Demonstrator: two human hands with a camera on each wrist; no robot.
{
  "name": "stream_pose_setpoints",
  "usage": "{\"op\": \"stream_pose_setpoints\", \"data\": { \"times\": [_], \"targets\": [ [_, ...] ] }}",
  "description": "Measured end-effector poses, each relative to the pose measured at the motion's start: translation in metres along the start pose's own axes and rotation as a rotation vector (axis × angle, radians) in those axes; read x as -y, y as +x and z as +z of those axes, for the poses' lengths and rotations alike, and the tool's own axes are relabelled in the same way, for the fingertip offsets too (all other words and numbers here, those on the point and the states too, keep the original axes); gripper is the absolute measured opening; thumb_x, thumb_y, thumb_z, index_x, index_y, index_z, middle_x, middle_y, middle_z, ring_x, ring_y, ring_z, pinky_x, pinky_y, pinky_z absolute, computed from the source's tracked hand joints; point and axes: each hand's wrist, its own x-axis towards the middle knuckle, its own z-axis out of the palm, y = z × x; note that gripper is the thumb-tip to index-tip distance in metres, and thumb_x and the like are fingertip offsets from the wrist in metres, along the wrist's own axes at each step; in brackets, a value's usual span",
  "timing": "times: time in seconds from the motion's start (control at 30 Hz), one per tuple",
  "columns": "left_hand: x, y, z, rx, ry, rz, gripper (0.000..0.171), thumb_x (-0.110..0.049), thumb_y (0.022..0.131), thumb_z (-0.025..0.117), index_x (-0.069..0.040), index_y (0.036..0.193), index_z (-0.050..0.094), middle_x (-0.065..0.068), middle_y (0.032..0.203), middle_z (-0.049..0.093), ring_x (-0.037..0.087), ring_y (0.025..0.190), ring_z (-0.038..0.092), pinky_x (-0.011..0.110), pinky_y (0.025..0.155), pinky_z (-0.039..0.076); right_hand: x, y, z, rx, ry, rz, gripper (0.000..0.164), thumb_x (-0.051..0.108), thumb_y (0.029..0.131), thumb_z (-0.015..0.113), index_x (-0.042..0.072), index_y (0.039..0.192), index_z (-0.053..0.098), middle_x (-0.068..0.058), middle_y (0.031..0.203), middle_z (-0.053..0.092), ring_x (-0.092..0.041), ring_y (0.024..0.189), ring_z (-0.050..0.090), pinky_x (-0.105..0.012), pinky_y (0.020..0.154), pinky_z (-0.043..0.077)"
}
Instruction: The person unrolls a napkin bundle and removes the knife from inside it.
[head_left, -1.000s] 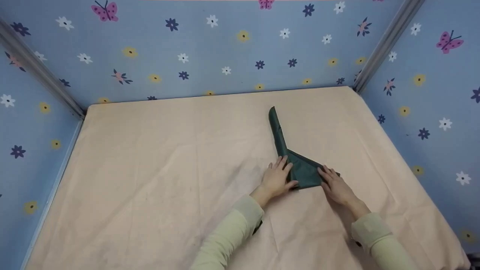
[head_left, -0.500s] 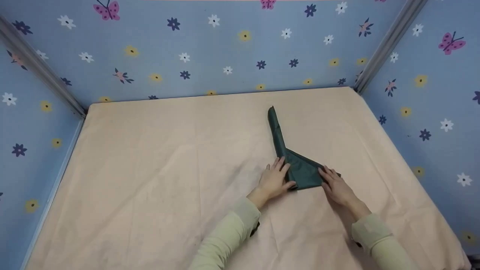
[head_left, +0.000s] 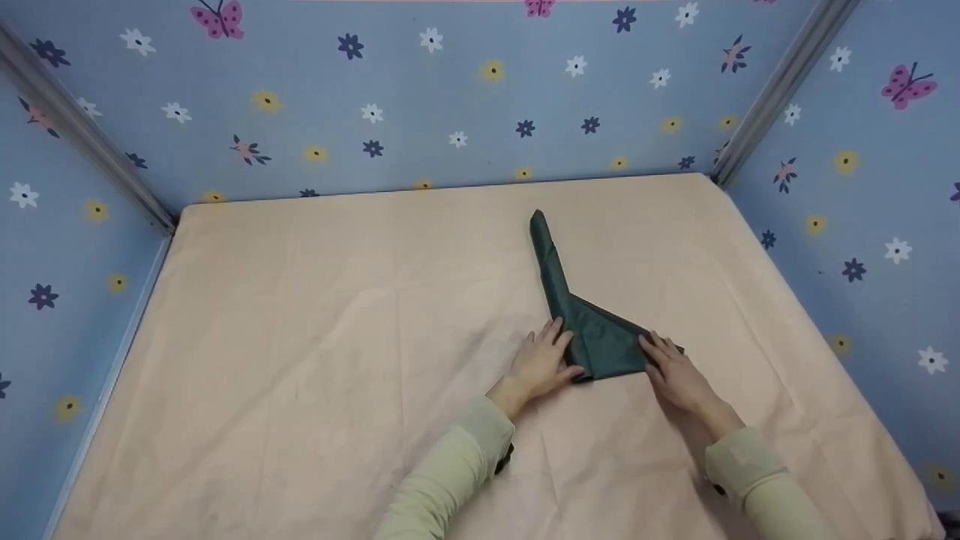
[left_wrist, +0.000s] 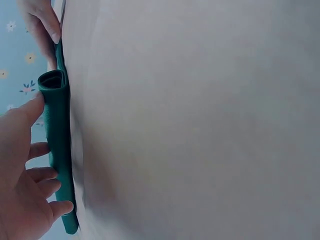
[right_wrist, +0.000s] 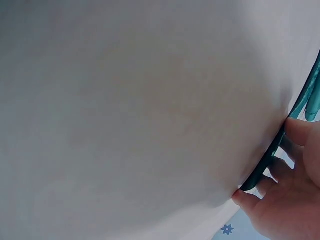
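On the pale peach tablecloth lies a dark green cloth (head_left: 609, 346), flat on the right with its left side rolled into a long tube (head_left: 551, 262). The tube's far end points away from me. My left hand (head_left: 536, 364) rests against the tube's near part, its fingers spread along it and the thumb by the near end. In the left wrist view, the open coiled end of the roll (left_wrist: 52, 80) shows beside the thumb. My right hand (head_left: 679, 379) presses on the flat cloth's right corner, fingers extended over it and thumb at the near edge (right_wrist: 295, 130).
The tablecloth (head_left: 300, 337) covers the whole table and has faint creases. Blue walls (head_left: 420, 90) printed with flowers and butterflies stand at the back and both sides, with grey metal posts (head_left: 780, 97) at the corners.
My left hand has moved a little to the left along with the rolled tube, whose far tip has also shifted left. The right hand has stayed almost in place.
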Motion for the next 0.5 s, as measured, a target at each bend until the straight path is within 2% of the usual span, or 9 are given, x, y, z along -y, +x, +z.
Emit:
{"op": "stream_pose_setpoints", "data": {
  "times": [0.27,0.5],
  "targets": [
    [-0.002,-0.001,-0.002,0.033,0.013,-0.017,0.064,-0.054,0.087,0.041,-0.01,0.133,0.038,0.015,0.14,0.03,0.025,0.129,0.025,0.041,0.097,0.031,0.0,0.0,-0.001,0.004,-0.002,-0.009,0.048,0.01,0.091,0.046,-0.003,0.135,0.032,-0.025,0.14,0.023,-0.045,0.126,0.017,-0.06,0.094,0.02],
    [-0.01,0.0,-0.002,-0.008,0.024,-0.069,0.061,-0.051,0.089,0.04,-0.007,0.131,0.04,0.015,0.136,0.034,0.027,0.127,0.029,0.04,0.098,0.03,0.002,0.001,-0.001,0.005,-0.011,-0.008,0.047,0.01,0.091,0.046,-0.003,0.134,0.033,-0.026,0.139,0.024,-0.046,0.125,0.018,-0.06,0.094,0.021]
  ]
}}
